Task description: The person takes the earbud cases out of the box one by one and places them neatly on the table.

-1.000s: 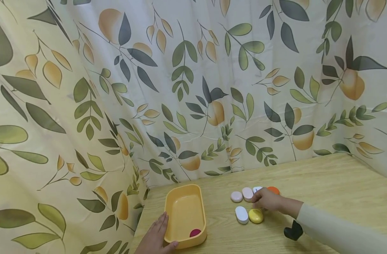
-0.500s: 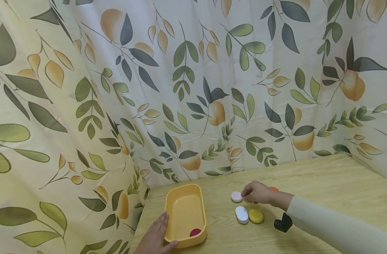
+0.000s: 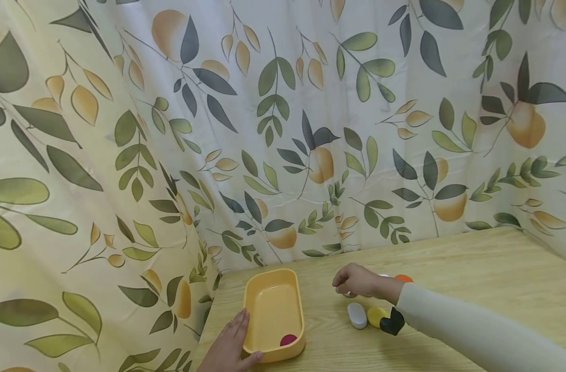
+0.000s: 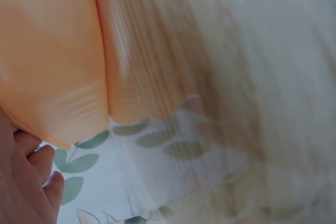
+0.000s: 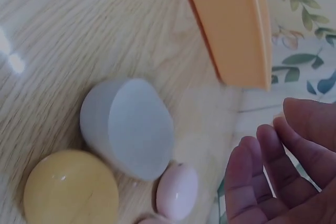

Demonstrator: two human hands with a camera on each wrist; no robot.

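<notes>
My left hand [image 3: 227, 341] rests at the left side of a yellow tray [image 3: 300, 310], its fingers along the rim and the thumb at the near corner. A dark red piece [image 3: 288, 340] lies inside the tray. My right hand [image 3: 357, 281] is above the row of smooth pieces on the table. In the right wrist view a white oval piece [image 5: 139, 129], a yellow round piece [image 5: 73, 190] and a pale pink piece [image 5: 178, 190] lie beyond the right hand. Its thumb and index fingertips come close together; whether something small is between them is unclear.
An orange piece [image 3: 404, 278] lies behind the right forearm. A black object [image 3: 392, 322] hangs at the right sleeve's cuff. The wood-grain table [image 3: 487, 268] meets a leaf-and-fruit patterned curtain [image 3: 301, 129] at the back and left.
My right hand has moved left, from beside the white and yellow pieces to above the pale pink piece. The black object moved along with the sleeve. My left hand stays on the tray.
</notes>
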